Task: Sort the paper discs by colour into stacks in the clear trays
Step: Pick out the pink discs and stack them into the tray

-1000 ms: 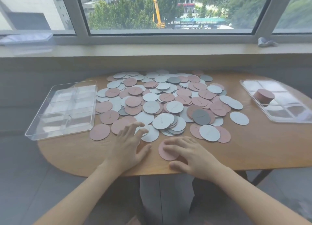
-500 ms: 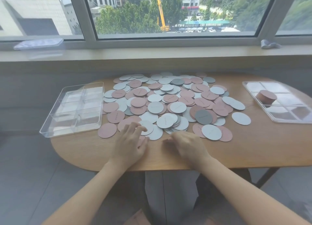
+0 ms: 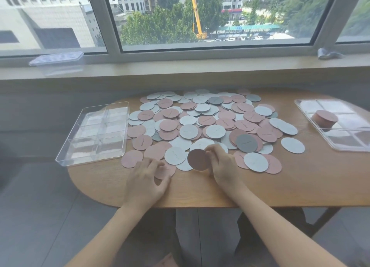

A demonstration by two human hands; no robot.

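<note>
Many discs (image 3: 202, 126) cover wooden table (image 3: 300, 186); grey floor (image 3: 40, 216), seemingly tiled.

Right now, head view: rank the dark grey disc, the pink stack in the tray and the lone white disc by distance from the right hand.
From the right hand, which holds a pink disc:
1. Dark grey disc, just beyond it and to the right, atop the pile.
2. Lone white disc, further right, at the pile's edge.
3. Pink stack, far right, inside the right clear tray.
</note>
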